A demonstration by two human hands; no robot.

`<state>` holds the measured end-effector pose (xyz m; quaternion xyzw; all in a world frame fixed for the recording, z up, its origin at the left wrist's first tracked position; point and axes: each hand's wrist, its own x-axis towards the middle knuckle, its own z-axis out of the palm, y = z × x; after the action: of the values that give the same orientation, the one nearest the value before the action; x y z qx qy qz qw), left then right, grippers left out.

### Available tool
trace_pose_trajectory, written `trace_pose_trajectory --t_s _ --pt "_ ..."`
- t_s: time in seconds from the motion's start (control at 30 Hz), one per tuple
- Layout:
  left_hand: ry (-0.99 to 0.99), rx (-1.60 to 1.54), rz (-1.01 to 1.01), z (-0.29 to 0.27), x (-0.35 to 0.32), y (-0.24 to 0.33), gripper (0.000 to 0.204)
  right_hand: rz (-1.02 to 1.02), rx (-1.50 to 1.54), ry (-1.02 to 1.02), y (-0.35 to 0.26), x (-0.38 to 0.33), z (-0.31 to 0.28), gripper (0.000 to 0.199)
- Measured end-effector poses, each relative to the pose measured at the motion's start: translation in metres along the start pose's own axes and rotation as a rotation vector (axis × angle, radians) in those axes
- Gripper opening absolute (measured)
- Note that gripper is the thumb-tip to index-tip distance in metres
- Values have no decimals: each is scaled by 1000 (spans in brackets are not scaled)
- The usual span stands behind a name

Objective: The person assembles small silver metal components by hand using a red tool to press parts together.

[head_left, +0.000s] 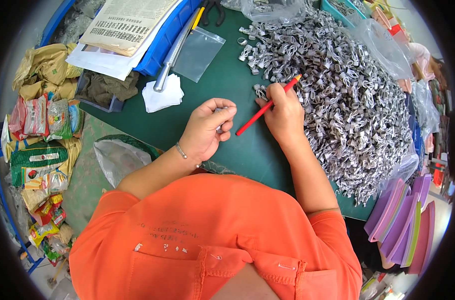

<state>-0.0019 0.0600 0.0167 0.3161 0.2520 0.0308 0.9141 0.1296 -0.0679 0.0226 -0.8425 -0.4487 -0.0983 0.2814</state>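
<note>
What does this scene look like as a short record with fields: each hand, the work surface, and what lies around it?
left hand: closed on a small metal spring part
right hand: holds a red pencil, at the edge of the pile
pile: grey metal spring parts, heaped on the right
surface: green table
behind: clear plastic bag, white paper squares, blue tray with papers
far left: snack packets

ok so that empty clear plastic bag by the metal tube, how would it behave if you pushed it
The clear plastic bag lies flat and looks thin, so it would probably be floppy and very light. On the smooth green table it would likely slide or crumple rather than hold shape.
</note>
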Motion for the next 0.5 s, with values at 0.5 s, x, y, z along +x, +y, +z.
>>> trace_pose_trajectory --t_s 0.5 --pt "-46 192 130 -2 5 -3 15 -243 120 -15 5 -2 -5 25"
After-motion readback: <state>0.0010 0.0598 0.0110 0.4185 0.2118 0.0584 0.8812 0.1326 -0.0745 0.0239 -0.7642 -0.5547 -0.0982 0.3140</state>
